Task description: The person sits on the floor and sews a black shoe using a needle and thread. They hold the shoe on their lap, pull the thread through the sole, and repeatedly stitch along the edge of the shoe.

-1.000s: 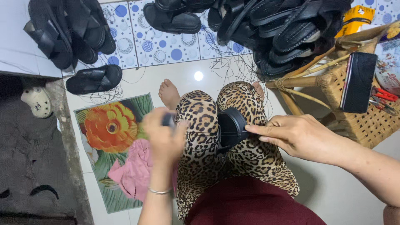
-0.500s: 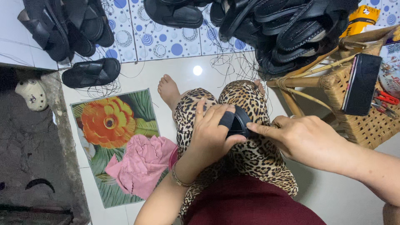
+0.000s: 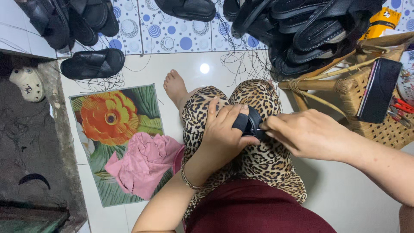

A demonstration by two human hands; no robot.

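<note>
1. Left hand (image 3: 224, 131): rests over the knee in leopard-print trousers (image 3: 263, 159), fingers curled around the left side of a small black sandal piece (image 3: 248, 124). Grip is closed on that piece.
2. Right hand (image 3: 308, 133): comes in from the right, fingertips pinched against the right edge of the same black sandal piece. Grip is closed on it as well.
3. Black sandal piece: sits on the lap between both hands, on top of the knees, mostly covered by fingers. Its exact shape cannot be told.
4. Bare foot (image 3: 176, 86): planted on the pale floor (image 3: 345, 190) ahead of the knees.
5. Floor mat (image 3: 113, 129): rectangular, left of the legs, printed with a large orange flower on green leaves. A crumpled pink cloth (image 3: 142, 162) lies on its near right part.
6. Single black sandal (image 3: 92, 64): on the floor just beyond the mat's far edge, loose dark threads around it.
7. Heap of black sandals (image 3: 310, 30): piled at the far right against the blue-dotted tiles (image 3: 172, 32); a further group (image 3: 69, 19) at the far left.
8. Wicker stool (image 3: 366, 112): right of the knees, with a flat black rectangular object (image 3: 379, 89) leaning on it and red-handled pliers (image 3: 401, 105) just beside.
9. Yellow package (image 3: 381, 21): boxy, upper right corner, partly behind the sandal heap.
</note>
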